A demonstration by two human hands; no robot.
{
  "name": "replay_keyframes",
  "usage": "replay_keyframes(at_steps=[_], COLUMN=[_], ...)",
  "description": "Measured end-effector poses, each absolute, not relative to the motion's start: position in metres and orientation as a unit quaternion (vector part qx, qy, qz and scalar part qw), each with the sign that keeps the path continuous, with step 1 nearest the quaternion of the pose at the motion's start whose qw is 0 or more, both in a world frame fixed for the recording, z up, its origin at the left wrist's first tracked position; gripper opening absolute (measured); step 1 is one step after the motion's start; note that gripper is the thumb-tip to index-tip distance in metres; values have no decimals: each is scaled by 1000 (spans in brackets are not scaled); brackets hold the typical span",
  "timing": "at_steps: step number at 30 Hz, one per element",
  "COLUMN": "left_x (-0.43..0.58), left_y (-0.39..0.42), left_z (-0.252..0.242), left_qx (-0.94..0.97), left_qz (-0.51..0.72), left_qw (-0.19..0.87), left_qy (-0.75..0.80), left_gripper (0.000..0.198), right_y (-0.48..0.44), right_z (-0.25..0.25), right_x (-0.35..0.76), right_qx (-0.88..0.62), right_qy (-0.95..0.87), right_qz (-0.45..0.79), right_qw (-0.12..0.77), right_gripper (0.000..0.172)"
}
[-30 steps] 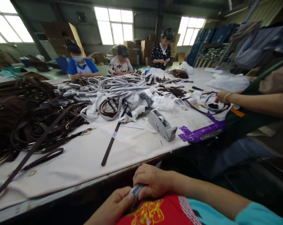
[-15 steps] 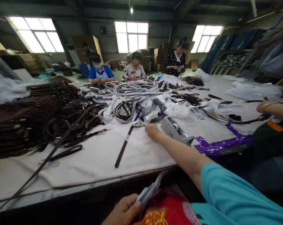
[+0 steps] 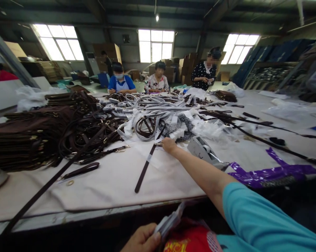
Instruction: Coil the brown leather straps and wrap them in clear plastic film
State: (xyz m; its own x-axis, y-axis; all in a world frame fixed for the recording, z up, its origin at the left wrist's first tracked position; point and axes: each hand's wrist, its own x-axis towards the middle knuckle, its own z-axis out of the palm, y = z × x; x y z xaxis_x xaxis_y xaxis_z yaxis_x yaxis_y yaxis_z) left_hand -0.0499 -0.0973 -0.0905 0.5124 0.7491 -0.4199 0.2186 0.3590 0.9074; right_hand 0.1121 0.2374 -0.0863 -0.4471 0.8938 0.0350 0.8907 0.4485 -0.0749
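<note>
Close to my lap, my left hand is closed around a bundle of pale grey-white strips, which looks wrapped in clear plastic. My right hand stretches out over the table, its fingers curled together and pointing down. Whatever it pinches is hidden by the fingers. Just left of its fingertips lies a dark brown strap with a pale band around it. White foam-like pieces and a speckled grey cloth lie right behind that hand. A grey tape dispenser stands to its right.
Brown leather pieces are stacked high at the left, beside tangled brown straps. Grey-white looped strips cover the middle. Purple plastic lies at the right near the table edge. Several people work across the table.
The view has swung a little left, and a person in red now shows at the left edge. The other person's arm at the right is gone. Both my hands stay almost in place.
</note>
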Motion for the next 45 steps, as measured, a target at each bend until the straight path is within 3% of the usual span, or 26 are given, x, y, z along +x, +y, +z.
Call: replay_keyframes(at_steps=[3, 7, 13, 20, 23, 27, 33, 38, 45], left_x=[-50, -47, -38, -23, -25, -34, -32, -17, 4], left_y=[-98, -98, -100, -100, -105, -112, -106, -83, -75], left_z=[-95, -94, -91, -84, -81, -77, -74, -75, -73], left_qx=[533, 534, 526, 543, 541, 527, 329, 209, 227], left_qz=[208, 206, 192, 186, 203, 247, 434, 512, 494], left_qw=[692, 702, 706, 702, 693, 662, 694, 714, 722], left_qy=[441, 424, 433, 421, 431, 472, 472, 430, 428], left_gripper=[54, 50, 49, 45, 44, 46, 31, 28, 30], right_y=[226, 176, 99, 118, 125, 117, 51, -29, -49], right_z=[-78, -77, -94, -102, -104, -98, -63, -44, -55], right_x=[133, 185, 257, 226, 203, 197, 218, 226, 205], right_qx=[-519, -471, -377, -541, -578, -580, -558, -486, -568], right_qy=[-849, -865, -906, -811, -779, -748, -664, -550, -515], right_qz=[24, 38, 142, 173, 200, 253, 401, 646, 604], right_qw=[100, 171, 130, 138, 140, 201, 295, 207, 217], right_gripper=[21, 30, 13, 24, 15, 5, 26, 26, 16])
